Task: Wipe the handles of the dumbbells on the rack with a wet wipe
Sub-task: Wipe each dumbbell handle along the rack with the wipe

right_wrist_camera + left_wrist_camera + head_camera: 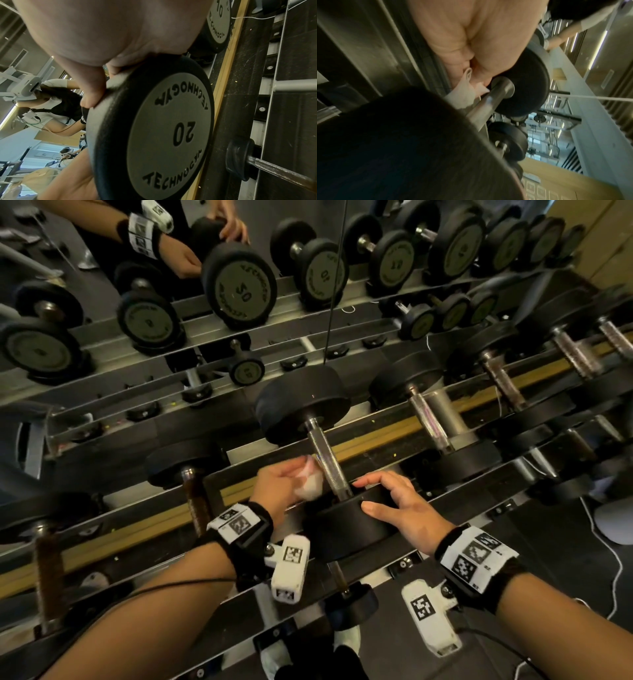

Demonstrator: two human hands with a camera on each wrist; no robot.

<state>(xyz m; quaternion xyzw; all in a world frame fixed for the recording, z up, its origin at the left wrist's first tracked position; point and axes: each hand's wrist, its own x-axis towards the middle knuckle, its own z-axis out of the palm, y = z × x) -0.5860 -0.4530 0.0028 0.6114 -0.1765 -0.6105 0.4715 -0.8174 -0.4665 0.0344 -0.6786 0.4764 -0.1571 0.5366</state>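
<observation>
A black 20 dumbbell lies across the rack's upper rails, its steel handle [327,463] bare in the middle. My left hand [277,486] grips a crumpled white wet wipe [310,482] just left of the handle, touching its lower part. In the left wrist view the wipe [462,93] sits against the handle [488,104] near the far head. My right hand [397,505] rests on the near head [346,529], fingers and thumb laid over its rim. The right wrist view shows that head's grey face [169,135] marked 20 under my hand [92,86].
More dumbbells [428,419] lie on the rails to the right and left [191,477]. A mirror behind the rack [239,289] repeats rack and hands. A lower shelf carries a smaller dumbbell [342,594]. White cable [613,570] trails on the dark floor at right.
</observation>
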